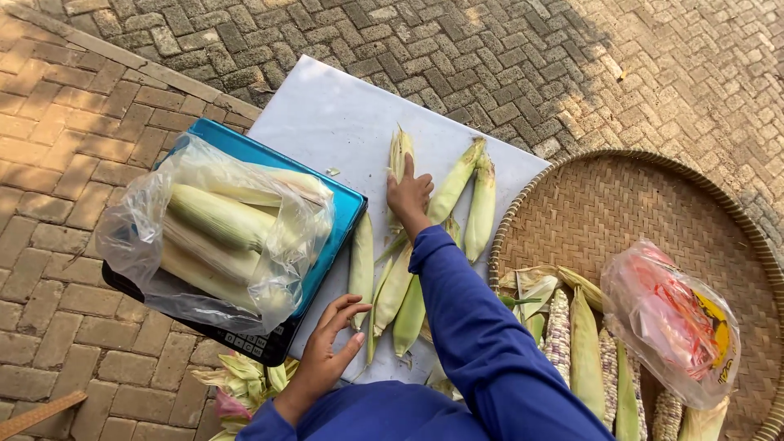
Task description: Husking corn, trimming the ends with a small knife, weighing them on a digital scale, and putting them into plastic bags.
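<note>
While my right hand (408, 194) lay open and flat on the husked corn ear (400, 163) at the far side of the white board (327, 114), gripping nothing, my left hand (331, 343) hovered with fingers spread and empty over the board's near edge — just beside the scale (347, 216) carrying a clear bag of corn (216, 233). The ear ran lengthwise away from me, its tapered tip pointing toward the brick paving (490, 49). I judged it firm and fairly light, its papery husk a little slippery — best grasped around the thick middle, not the tip.
</note>
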